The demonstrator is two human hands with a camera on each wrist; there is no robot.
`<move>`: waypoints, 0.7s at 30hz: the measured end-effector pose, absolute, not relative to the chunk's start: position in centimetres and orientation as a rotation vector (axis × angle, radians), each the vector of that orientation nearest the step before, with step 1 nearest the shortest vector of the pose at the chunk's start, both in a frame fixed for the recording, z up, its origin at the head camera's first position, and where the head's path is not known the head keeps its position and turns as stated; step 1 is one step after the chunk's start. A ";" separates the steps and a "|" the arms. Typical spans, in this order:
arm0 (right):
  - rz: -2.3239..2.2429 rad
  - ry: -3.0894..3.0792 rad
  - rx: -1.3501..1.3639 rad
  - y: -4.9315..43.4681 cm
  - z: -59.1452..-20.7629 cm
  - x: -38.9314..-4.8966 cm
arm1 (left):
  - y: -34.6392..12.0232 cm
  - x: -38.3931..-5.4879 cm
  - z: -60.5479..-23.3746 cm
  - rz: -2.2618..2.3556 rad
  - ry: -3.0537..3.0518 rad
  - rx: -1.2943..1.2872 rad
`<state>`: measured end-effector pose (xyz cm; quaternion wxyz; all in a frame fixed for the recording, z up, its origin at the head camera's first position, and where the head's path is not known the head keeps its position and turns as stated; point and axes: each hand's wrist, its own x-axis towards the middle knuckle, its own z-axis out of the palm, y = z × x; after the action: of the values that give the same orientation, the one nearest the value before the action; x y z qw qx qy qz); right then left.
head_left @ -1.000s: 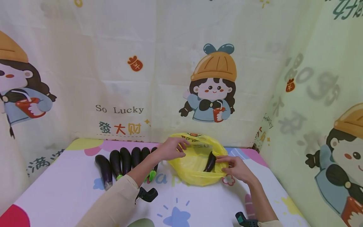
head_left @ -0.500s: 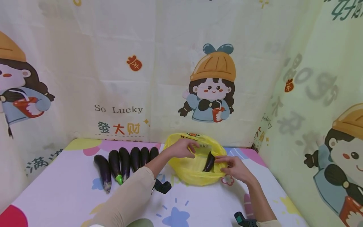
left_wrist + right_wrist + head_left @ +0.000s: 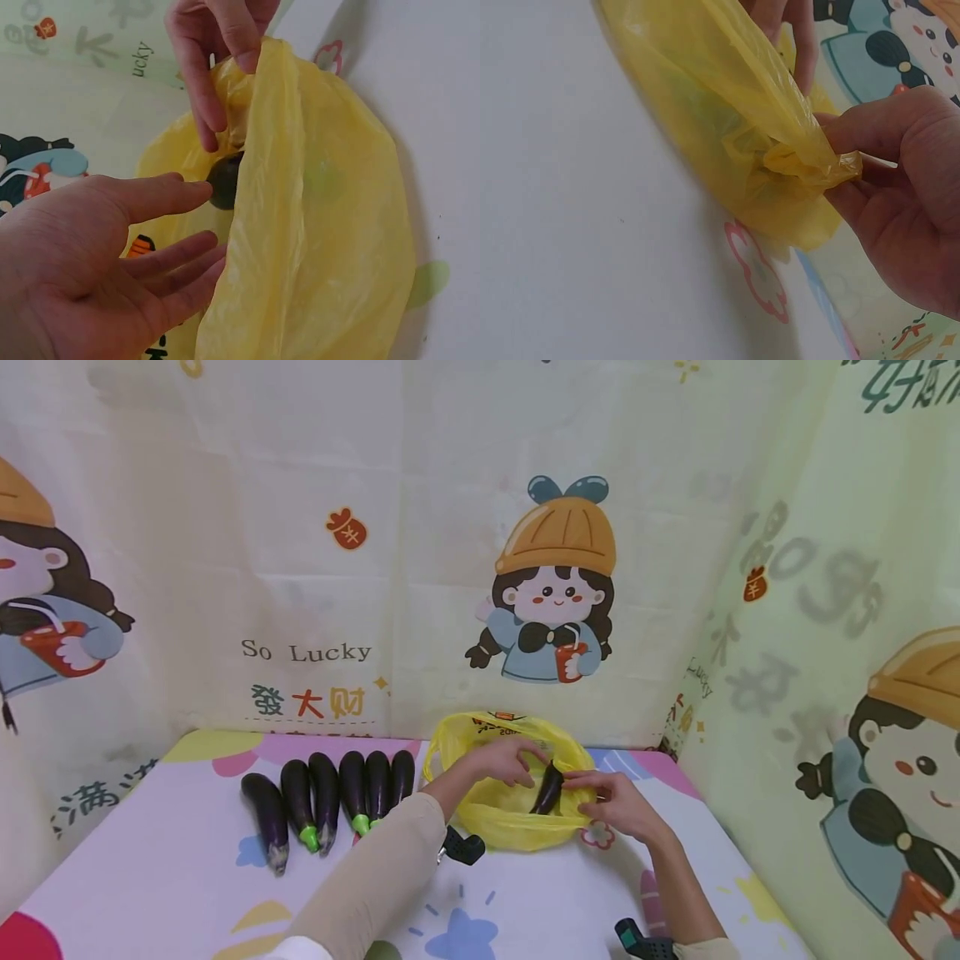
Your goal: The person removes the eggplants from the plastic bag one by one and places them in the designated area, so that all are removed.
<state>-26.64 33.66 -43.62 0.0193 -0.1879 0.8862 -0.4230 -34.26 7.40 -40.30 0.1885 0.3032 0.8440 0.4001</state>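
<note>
A yellow plastic bag (image 3: 517, 835) lies with its mouth open on the table, one dark purple eggplant (image 3: 549, 789) inside it. My left hand (image 3: 506, 762) reaches into the mouth. In the left wrist view its thumb and fingers are spread apart, the thumb tip right at the rounded end of the eggplant (image 3: 223, 182); the rest of the eggplant is hidden by the bag. At the bag's right side my right hand (image 3: 618, 802) pinches the rim between thumb and fingers, and the right wrist view shows gathered plastic of the bag (image 3: 844, 171) in that grip.
Several eggplants, among them the leftmost eggplant (image 3: 266, 814), lie in a row on the table left of the bag; my left sleeve (image 3: 382, 868) partly covers the row's right end. A printed cloth wall (image 3: 420, 568) stands close behind the table (image 3: 555, 910).
My left hand has moved right and deeper into the bag's mouth, up to the eggplant, uncovering more of the row. The right hand stays at the rim.
</note>
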 end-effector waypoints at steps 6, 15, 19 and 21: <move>-1.304 2.756 -0.580 33.6 -43.7 -26.8 | 8.5 -34.5 -41.0 1.134 2.331 0.777; -1.308 2.742 -0.583 33.4 -43.8 -26.8 | 9.1 -34.7 -42.0 1.204 2.278 0.692; -1.302 2.749 -0.575 33.5 -43.8 -26.8 | 9.2 -34.7 -42.3 1.269 2.224 0.671; -1.298 2.753 -0.566 33.6 -43.8 -26.8 | 9.4 -34.8 -42.5 1.298 2.197 0.663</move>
<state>-26.81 33.55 -43.78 0.0230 -0.1829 0.8890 -0.4191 -34.77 9.39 -42.45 0.2499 0.2433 0.8070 0.4766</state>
